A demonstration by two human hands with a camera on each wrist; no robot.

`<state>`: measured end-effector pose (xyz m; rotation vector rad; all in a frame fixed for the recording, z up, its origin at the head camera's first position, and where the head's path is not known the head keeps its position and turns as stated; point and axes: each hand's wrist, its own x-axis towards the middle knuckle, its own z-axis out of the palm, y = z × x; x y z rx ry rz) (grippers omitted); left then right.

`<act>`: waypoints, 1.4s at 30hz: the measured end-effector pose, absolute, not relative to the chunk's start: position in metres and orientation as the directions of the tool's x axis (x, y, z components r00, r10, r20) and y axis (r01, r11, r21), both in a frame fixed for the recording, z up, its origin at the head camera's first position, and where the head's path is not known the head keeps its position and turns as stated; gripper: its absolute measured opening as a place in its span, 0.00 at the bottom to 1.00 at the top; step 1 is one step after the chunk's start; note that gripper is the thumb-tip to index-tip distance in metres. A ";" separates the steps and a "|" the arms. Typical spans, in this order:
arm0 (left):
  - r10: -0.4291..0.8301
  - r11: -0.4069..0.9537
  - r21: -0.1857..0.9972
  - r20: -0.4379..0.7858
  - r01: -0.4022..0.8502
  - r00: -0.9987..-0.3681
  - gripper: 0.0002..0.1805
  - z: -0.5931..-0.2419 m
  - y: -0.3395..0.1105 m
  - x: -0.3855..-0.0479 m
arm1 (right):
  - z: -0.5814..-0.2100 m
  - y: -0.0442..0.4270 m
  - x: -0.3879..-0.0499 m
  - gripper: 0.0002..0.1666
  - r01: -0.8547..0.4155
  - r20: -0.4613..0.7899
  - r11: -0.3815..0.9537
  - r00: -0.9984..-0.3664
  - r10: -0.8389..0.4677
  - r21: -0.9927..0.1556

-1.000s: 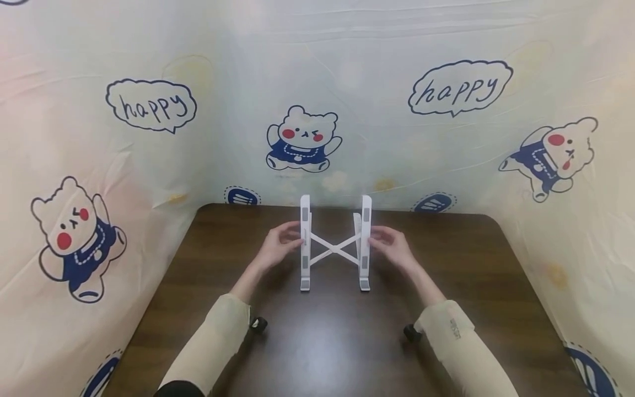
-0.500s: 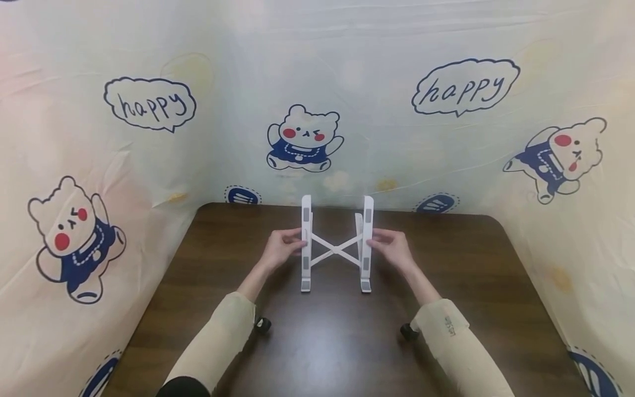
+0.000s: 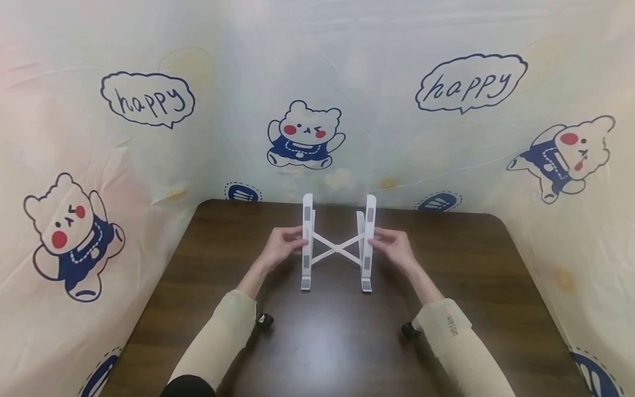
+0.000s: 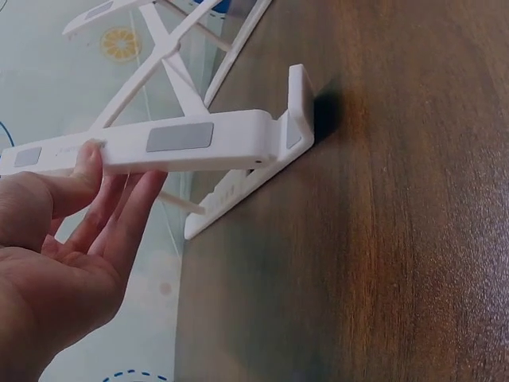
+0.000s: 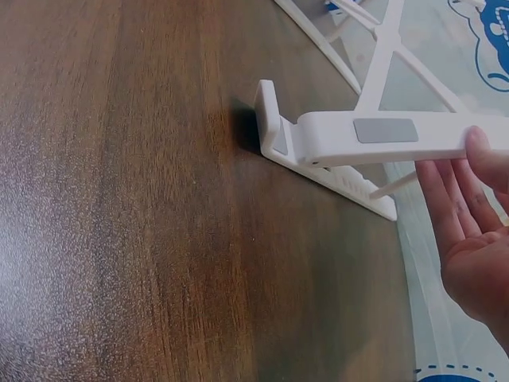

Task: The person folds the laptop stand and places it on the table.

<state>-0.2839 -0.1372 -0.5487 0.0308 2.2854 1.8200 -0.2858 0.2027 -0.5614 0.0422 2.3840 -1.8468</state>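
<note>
A white folding laptop stand (image 3: 367,264) stands unfolded on the table, its two arms joined by an X-shaped brace. Grey pads line the arms, and upturned lips sit at the near ends. My left hand (image 3: 281,246) grips the left arm from outside; in the left wrist view the thumb (image 4: 89,165) lies on top and the fingers (image 4: 134,219) reach underneath. On the other side, my right hand (image 3: 394,247) holds the right arm likewise, thumb (image 5: 479,147) above and fingers (image 5: 445,199) below. The undersides of the arms are partly hidden from the head view.
A dark brown wooden table (image 3: 317,347) with rounded far corners carries the stand. Behind and beside it hangs a pale curtain (image 3: 377,71) printed with cartoon bears and "happy" bubbles. Black wrist devices (image 3: 265,321) show at both sleeves.
The two arms of the stand lean very slightly farther apart at the top. Both hands keep their grip, and the head view has shifted a little.
</note>
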 end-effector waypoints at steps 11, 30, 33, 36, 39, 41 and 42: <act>0.135 0.215 0.964 -0.190 -0.159 -0.972 0.25 -0.545 -0.135 -0.284 | -0.557 0.205 -0.283 0.28 0.066 -0.086 0.252 -0.994 -0.068 -0.965; 0.129 0.253 0.955 -0.194 -0.157 -0.972 0.27 -0.549 -0.107 -0.272 | -0.563 0.175 -0.275 0.28 0.059 -0.086 0.266 -0.992 -0.089 -0.962; 0.123 0.271 0.951 -0.188 -0.150 -0.974 0.27 -0.549 -0.105 -0.272 | -0.562 0.176 -0.275 0.27 0.052 -0.079 0.254 -0.992 -0.097 -0.966; 0.128 0.286 0.948 -0.185 -0.143 -0.974 0.28 -0.550 -0.102 -0.273 | -0.561 0.176 -0.275 0.26 0.051 -0.078 0.250 -0.992 -0.099 -0.967; 0.135 0.282 0.948 -0.190 -0.146 -0.973 0.28 -0.549 -0.098 -0.273 | -0.560 0.177 -0.274 0.26 0.048 -0.076 0.268 -0.992 -0.097 -0.962; 0.133 0.280 0.948 -0.197 -0.154 -0.971 0.29 -0.549 -0.096 -0.273 | -0.559 0.177 -0.273 0.26 0.040 -0.072 0.279 -0.992 -0.103 -0.960; 0.132 0.277 0.948 -0.198 -0.156 -0.971 0.29 -0.549 -0.094 -0.273 | -0.559 0.177 -0.273 0.26 0.037 -0.069 0.281 -0.992 -0.105 -0.959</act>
